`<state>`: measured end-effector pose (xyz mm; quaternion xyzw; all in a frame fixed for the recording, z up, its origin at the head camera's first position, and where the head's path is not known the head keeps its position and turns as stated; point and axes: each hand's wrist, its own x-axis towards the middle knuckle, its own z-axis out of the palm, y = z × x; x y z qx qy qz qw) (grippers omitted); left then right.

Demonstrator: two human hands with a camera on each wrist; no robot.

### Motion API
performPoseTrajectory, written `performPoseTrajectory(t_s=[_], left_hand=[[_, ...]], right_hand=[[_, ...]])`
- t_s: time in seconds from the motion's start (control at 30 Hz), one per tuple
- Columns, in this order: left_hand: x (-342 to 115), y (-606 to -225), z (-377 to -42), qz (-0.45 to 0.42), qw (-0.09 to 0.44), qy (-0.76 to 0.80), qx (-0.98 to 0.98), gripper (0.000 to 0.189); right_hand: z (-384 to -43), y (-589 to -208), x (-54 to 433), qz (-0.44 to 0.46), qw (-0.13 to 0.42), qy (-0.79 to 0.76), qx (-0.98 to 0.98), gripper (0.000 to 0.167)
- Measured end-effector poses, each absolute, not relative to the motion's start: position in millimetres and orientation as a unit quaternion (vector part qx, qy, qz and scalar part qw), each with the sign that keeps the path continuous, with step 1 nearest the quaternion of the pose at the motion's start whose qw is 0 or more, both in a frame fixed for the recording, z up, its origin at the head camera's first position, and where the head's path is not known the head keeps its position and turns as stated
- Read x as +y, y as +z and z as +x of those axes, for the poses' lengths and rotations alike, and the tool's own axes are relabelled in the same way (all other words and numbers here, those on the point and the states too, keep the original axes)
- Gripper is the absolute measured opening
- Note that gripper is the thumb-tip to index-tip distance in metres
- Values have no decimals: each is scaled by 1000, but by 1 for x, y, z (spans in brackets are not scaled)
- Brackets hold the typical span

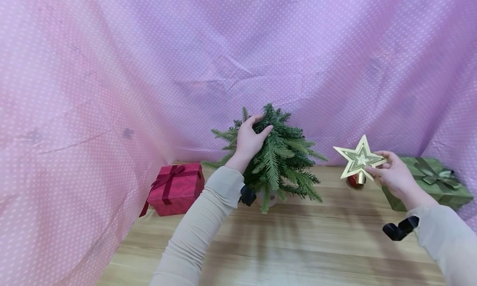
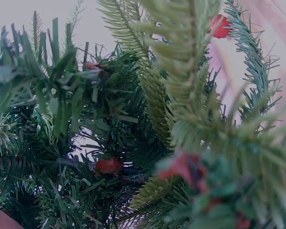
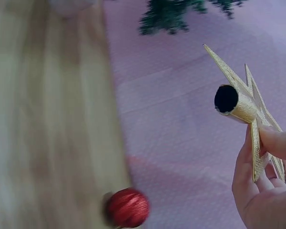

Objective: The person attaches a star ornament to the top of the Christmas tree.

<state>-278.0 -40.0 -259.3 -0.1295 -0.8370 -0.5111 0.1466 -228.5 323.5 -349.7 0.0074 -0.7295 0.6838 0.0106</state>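
Gold star (image 1: 361, 158) is right of the tree (image 1: 288, 147), pinched in the right hand (image 1: 397, 176); shiny five-pointer. Left hand (image 1: 249, 142) curls round the tree's top.

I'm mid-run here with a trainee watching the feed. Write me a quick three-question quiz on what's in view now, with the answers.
1. Multiple choice: what does the right hand hold?
a) a red bauble
b) a gold star
c) a loose ribbon

2. True or false: in the head view, the tree stands between the red gift box and the green gift box.

3. Short answer: which view looks into the dark open end of the star's socket?

Key:
1. b
2. True
3. The right wrist view
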Motion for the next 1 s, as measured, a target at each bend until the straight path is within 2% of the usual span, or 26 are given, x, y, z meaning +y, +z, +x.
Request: performPoseTrajectory(t_s=[0.13, 0.3, 0.7, 1.0], left_hand=[[-40, -260, -278, -127, 141, -516, -835, 45], [-39, -262, -280, -126, 138, -515, -837, 45], [-39, -265, -282, -126, 139, -516, -836, 45], [-39, -263, -281, -126, 146, -520, -832, 45]], right_hand=[[-235, -329, 320, 23, 15, 739, -673, 42], [-240, -305, 313, 26, 38, 731, -681, 42], [-258, -276, 275, 17, 138, 667, -732, 44], [-265, -258, 236, 25, 189, 700, -689, 45]])
